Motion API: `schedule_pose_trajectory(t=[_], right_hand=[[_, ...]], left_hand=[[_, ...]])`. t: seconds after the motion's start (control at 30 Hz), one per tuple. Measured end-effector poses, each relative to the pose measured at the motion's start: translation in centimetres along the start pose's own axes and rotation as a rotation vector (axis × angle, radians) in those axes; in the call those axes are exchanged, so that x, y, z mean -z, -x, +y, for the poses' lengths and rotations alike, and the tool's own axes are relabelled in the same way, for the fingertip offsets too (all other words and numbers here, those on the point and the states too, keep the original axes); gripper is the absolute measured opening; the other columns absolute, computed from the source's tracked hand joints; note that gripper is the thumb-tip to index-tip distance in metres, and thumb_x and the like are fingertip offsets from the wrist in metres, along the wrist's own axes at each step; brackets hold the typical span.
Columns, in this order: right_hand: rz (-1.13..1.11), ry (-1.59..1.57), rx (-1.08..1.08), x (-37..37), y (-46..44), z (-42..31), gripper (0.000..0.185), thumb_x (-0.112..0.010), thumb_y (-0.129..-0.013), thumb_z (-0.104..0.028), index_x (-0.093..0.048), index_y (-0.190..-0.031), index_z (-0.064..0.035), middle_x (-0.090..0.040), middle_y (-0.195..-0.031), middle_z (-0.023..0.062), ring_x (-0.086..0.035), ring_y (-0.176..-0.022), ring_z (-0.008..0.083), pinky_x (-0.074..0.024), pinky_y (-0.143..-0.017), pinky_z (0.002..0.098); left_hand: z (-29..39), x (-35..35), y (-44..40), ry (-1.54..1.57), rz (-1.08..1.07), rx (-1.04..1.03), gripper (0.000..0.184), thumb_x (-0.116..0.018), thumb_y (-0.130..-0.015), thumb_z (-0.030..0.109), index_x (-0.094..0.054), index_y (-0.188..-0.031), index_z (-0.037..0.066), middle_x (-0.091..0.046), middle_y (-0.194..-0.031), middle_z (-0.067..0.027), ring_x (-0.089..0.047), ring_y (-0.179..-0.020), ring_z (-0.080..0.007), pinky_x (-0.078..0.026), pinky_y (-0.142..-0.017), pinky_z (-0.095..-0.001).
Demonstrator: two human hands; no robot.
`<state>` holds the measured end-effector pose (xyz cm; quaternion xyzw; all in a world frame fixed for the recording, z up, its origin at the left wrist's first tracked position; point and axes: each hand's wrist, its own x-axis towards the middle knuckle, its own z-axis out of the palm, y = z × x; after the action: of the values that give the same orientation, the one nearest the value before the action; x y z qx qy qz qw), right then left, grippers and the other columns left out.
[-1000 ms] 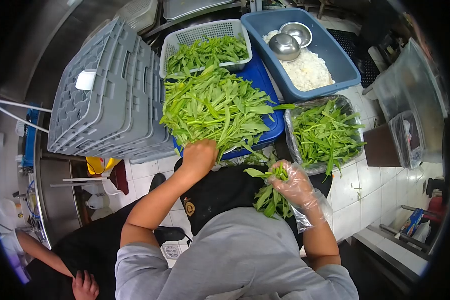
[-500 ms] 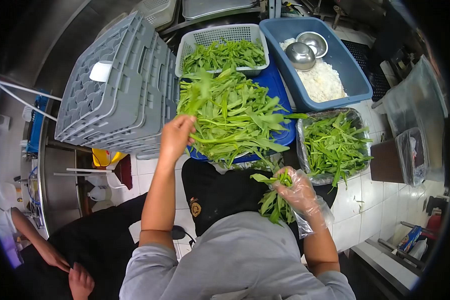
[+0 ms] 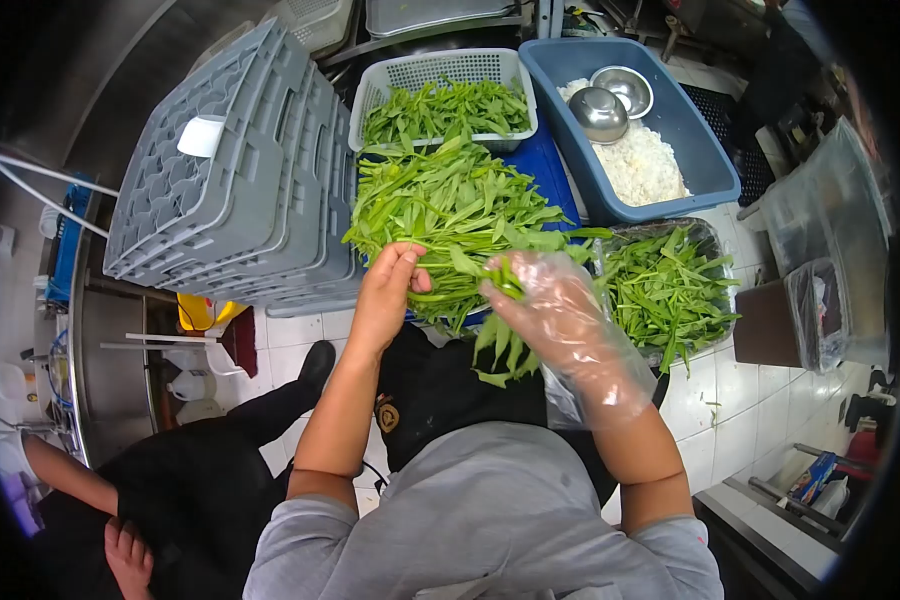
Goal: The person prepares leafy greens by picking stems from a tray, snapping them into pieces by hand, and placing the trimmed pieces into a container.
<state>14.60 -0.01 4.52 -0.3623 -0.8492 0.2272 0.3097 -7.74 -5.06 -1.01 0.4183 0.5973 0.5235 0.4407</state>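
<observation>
RH [image 3: 550, 305] has come up + L from over the lap [image 3: 425, 365] since 0.5 s ago, now just beside LH [image 3: 382, 298]; LH shifted a bit R. On my feed: RH, in a clear plastic glove [image 3: 620, 370], is clamped on a bunch [image 3: 505, 352], stem ends at the fingertips, leaves hanging toward the lap. LH, bare, looks pinched thumb-to-fingers on 1 stem [image 3: 450, 268]; exact contact pt hard to split from the greens behind.

Key relation: stem lies R of LH's pinch, long axis approx L-R, pointing across the gap at RH's bunch. Can't tell if stem + bunch touch. Main pile [image 3: 450, 200] sits directly ahead of both, LH at its near edge, stems mostly crosswise. Lined tub [image 3: 722, 245] w/ more greens is off to the R; RH is nearer that.
</observation>
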Motion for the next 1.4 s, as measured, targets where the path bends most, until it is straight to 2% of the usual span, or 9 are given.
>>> schedule_pose_trajectory(t=[0.1,0.37,0.57,0.7,0.83,0.97,1.17,1.3,1.4], right_hand=[[0.081,0.114,0.203,-2.3,-1.8,0.0,0.031,-0.072,-0.075,-0.022,-0.067,-0.101,-0.0053,-0.066,-0.085,0.0128,-0.064,-0.084,0.0313,-0.0497,-0.073,0.0411],[-0.079,-0.027,0.076,-5.0,-3.0,-0.3,0.031,-0.071,-0.073,-0.028,-0.069,-0.095,-0.0064,-0.066,-0.082,0.0154,-0.064,-0.08,0.0345,-0.0495,-0.073,0.0446],[-0.145,-0.112,-0.13,-5.4,-3.0,0.1,0.027,-0.068,-0.074,-0.028,-0.067,-0.087,-0.0044,-0.065,-0.079,0.0162,-0.063,-0.079,0.0356,-0.0493,-0.071,0.0457],[0.166,-0.116,-0.373,-4.9,-3.9,3.0,0.023,-0.064,-0.077,-0.026,-0.063,-0.079,-0.003,-0.062,-0.074,0.0165,-0.06,-0.068,0.0351,-0.0479,-0.065,0.045],[0.306,-0.575,-0.495,1.2,-2.1,7.5,0.023,-0.064,-0.085,-0.02,-0.066,-0.098,-0.0002,-0.064,-0.076,0.0064,-0.054,-0.064,0.0151,-0.0447,-0.061,0.0314],[0.26,-0.715,-0.597,4.9,0.8,6.0,0.02,-0.065,-0.085,-0.015,-0.065,-0.097,0.0,-0.066,-0.082,0.0048,-0.057,-0.077,0.0108,-0.0458,-0.079,0.0274],[-0.066,-0.852,-0.732,3.0,5.9,5.7,0.02,-0.064,-0.086,-0.015,-0.063,-0.1,-0.0005,-0.066,-0.081,0.0044,-0.06,-0.079,0.0115,-0.0467,-0.08,0.028],[-0.237,-0.649,-0.762,0.3,7.4,5.2,0.03,-0.067,-0.085,-0.022,-0.063,-0.11,-0.0046,-0.066,-0.081,0.006,-0.061,-0.077,0.0137,-0.0487,-0.072,0.0311],[-0.311,-0.273,-0.616,0.6,7.1,4.2,0.039,-0.069,-0.083,-0.035,-0.064,-0.113,-0.0118,-0.065,-0.086,0.0165,-0.063,-0.08,0.0309,-0.0483,-0.076,0.0398]], left_hand=[[0.0,-0.6,0.1,0.004,-0.03,-0.038,0.019,-0.044,-0.102,0.018,-0.055,-0.106,0.004,-0.058,-0.078,-0.0019,-0.052,-0.071,-0.0079,-0.043,-0.067,-0.0232],[0.8,-2.1,1.2,-0.175,0.036,-0.138,0.017,-0.041,-0.1,0.01,-0.05,-0.11,0.001,-0.063,-0.087,-0.0068,-0.06,-0.072,-0.013,-0.051,-0.068,-0.0293],[-0.6,-2.7,1.3,-0.23,0.086,-0.209,0.016,-0.043,-0.101,0.012,-0.05,-0.11,0.002,-0.063,-0.082,-0.0081,-0.06,-0.07,-0.0145,-0.05,-0.067,-0.0297],[-0.8,-2.5,1.8,-0.306,0.209,-0.233,0.017,-0.044,-0.102,0.016,-0.05,-0.108,0.002,-0.062,-0.076,-0.0075,-0.06,-0.069,-0.015,-0.048,-0.063,-0.0326],[-3.3,0.6,2.3,-0.665,0.287,-0.261,0.016,-0.043,-0.102,0.016,-0.052,-0.103,0.003,-0.062,-0.077,-0.0065,-0.057,-0.063,-0.0131,-0.045,-0.057,-0.0263],[-3.4,1.1,4.5,-0.414,0.027,0.337,0.015,-0.044,-0.1,0.015,-0.054,-0.103,0.004,-0.065,-0.084,-0.0056,-0.054,-0.058,-0.0085,-0.042,-0.047,-0.0279],[-5.6,-0.2,5.2,-0.05,-0.263,0.691,0.024,-0.045,-0.097,0.018,-0.057,-0.114,0.007,-0.064,-0.09,-0.0024,-0.038,-0.056,-0.0059,-0.034,-0.05,-0.0205],[-4.8,-0.6,5.3,0.005,-0.364,0.666,0.025,-0.05,-0.098,0.026,-0.061,-0.109,0.005,-0.055,-0.079,0.0014,-0.035,-0.056,-0.0048,-0.028,-0.049,-0.0195],[-3.3,-0.7,5.7,0.154,-0.322,0.627,0.025,-0.049,-0.1,0.026,-0.059,-0.106,0.004,-0.049,-0.071,0.0028,-0.031,-0.052,-0.0037,-0.024,-0.046,-0.0186]])
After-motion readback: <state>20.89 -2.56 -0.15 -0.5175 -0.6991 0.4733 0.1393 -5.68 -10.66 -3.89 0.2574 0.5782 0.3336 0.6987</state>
